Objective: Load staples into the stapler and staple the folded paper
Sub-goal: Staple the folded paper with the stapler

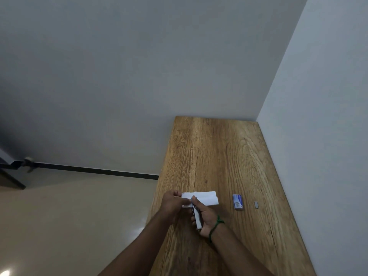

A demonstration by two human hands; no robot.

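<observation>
The folded white paper [206,198] is held just above the wooden table [219,152], with my left hand [172,202] pinching its left end. My right hand [205,217] grips a small metal stapler [196,215], whose jaws sit over the paper's near edge close to the left end. A blue staple box [238,202] lies on the table to the right of the paper. Farther right rests a short grey strip of staples [256,204].
The table stands in a corner, with a wall along its right side and its far end. Its left edge drops to a beige floor [79,216]. A green cord is tied around my right wrist [216,226].
</observation>
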